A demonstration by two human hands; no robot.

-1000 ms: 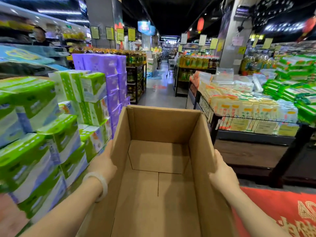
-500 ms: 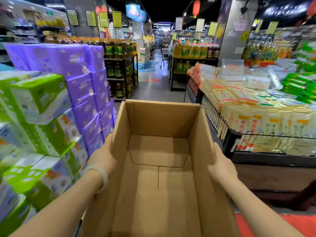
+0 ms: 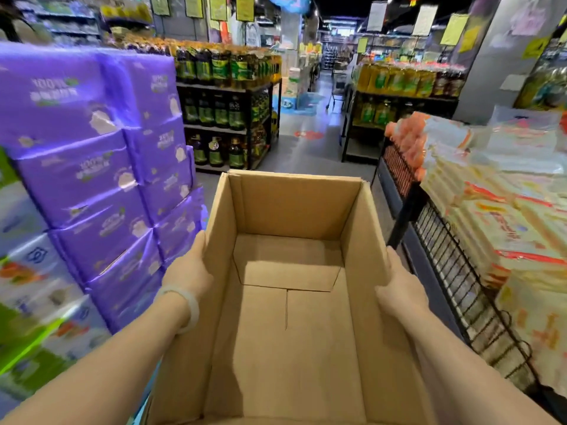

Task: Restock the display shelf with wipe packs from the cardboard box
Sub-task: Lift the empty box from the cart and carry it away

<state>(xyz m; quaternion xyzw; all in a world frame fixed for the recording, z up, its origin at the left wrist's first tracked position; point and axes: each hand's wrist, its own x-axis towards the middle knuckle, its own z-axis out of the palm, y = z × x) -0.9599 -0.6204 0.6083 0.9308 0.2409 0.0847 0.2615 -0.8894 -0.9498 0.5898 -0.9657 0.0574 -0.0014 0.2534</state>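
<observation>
Between the stacked purple tissue packs (image 3: 101,167) and the black wire display basket (image 3: 460,271), a person carries an open brown cardboard box (image 3: 288,302) down the aisle, held out in front at about waist height. The left hand (image 3: 188,271) presses flat against the box's left outer wall, a pale bangle (image 3: 190,308) at the wrist; the right hand (image 3: 399,286) presses the right wall, fingers straight. With only palm pressure holding it, the box could slip or buckle inward, I think, or clip the basket's corner post. Its bottom flaps lie bare; no wipe packs show inside, so it looks emptied.
</observation>
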